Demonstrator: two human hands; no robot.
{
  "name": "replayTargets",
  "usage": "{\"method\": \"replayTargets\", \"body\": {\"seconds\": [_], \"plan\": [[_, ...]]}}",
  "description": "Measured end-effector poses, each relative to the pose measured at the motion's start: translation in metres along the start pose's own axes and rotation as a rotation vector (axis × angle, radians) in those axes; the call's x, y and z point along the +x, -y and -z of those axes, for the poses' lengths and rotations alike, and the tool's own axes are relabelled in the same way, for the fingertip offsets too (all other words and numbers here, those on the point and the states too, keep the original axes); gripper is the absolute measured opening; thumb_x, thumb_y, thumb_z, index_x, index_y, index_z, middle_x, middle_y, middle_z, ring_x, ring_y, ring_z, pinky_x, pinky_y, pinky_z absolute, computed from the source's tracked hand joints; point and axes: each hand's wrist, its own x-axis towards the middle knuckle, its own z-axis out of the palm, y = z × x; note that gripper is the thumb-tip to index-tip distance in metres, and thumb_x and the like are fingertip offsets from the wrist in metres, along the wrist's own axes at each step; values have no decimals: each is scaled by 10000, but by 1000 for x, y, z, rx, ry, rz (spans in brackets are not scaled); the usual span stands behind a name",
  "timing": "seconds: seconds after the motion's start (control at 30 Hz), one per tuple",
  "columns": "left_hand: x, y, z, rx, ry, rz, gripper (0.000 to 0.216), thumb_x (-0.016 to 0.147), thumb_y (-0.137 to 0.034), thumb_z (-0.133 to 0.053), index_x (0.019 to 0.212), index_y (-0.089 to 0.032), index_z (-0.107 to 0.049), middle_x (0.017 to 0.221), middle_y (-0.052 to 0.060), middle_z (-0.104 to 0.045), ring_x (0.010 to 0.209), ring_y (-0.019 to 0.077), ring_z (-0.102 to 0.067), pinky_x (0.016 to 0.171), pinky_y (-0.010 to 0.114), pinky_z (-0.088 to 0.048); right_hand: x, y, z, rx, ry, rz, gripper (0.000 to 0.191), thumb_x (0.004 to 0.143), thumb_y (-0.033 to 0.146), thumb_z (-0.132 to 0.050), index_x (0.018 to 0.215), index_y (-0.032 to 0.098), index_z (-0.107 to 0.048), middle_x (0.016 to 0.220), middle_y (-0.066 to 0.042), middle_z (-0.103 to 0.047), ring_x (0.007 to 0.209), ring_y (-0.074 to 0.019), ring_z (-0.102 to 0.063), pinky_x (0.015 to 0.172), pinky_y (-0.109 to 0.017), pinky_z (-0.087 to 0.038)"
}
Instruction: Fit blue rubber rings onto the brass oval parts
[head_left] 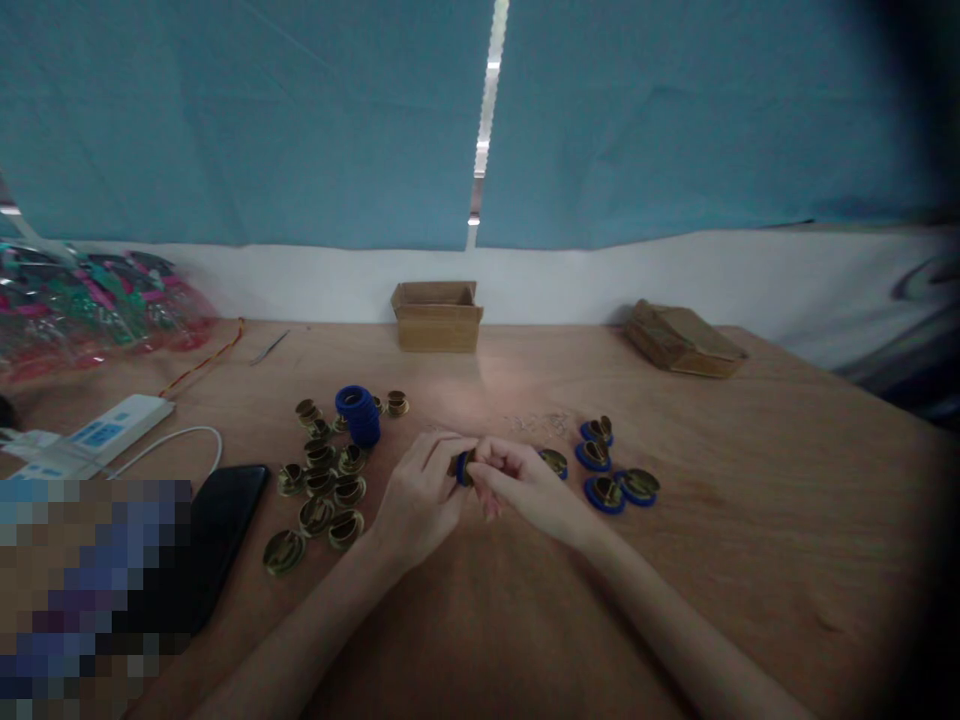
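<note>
Between my two hands, over the middle of the table, is a round brass-coloured metal piece with a blue ring around it. My left hand grips it from the left with bent fingers. From the other side, the fingers of my right hand are pinched on it. My fingers hide much of the piece. Left of my hands lie several bare brass-coloured pieces beside a stack of blue rings. To the right, several brass pieces with blue rings rest on the wood, one close behind my right hand.
Small clear bits lie beyond my right hand. An open cardboard box and a flattened one stand at the back. On the left are tweezers, a power strip, a black phone-like slab and plastic-wrapped goods.
</note>
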Motion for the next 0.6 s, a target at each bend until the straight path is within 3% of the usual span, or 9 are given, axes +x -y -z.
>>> {"method": "replayTargets", "body": {"seconds": [0.13,0.33,0.47,0.6], "plan": [[-1,2,0,-2,15,15,302,803,-129,-581,1091,-206,-530,1032,72,-639,1017,197,-580,903,368,-496,0,2,-2,8,0,8,318,833,442,-587,695,195,-441,510,62,-516,442,-80,-498,457,-205,-392],[4,-4,4,-194,117,169,394,756,-122,-640,1127,-216,-549,1069,54,-668,972,189,-632,862,334,-512,-1,7,-2,-13,-81,14,278,849,435,-571,742,190,-494,467,96,-400,364,-45,-325,369,-189,-203],[6,-9,2,-417,182,338,438,719,-192,-705,1139,-205,-581,1073,56,-688,947,194,-655,869,333,-521,-1,7,1,-21,-95,60,277,846,427,-576,748,169,-557,580,48,-479,477,-60,-395,427,-199,-264],[6,-9,0,-632,237,452,366,767,-226,-657,1125,-176,-596,1062,77,-692,955,200,-659,877,353,-531,1,2,6,-26,-118,42,271,847,421,-578,771,161,-592,636,17,-540,533,-78,-443,470,-213,-305]]}}
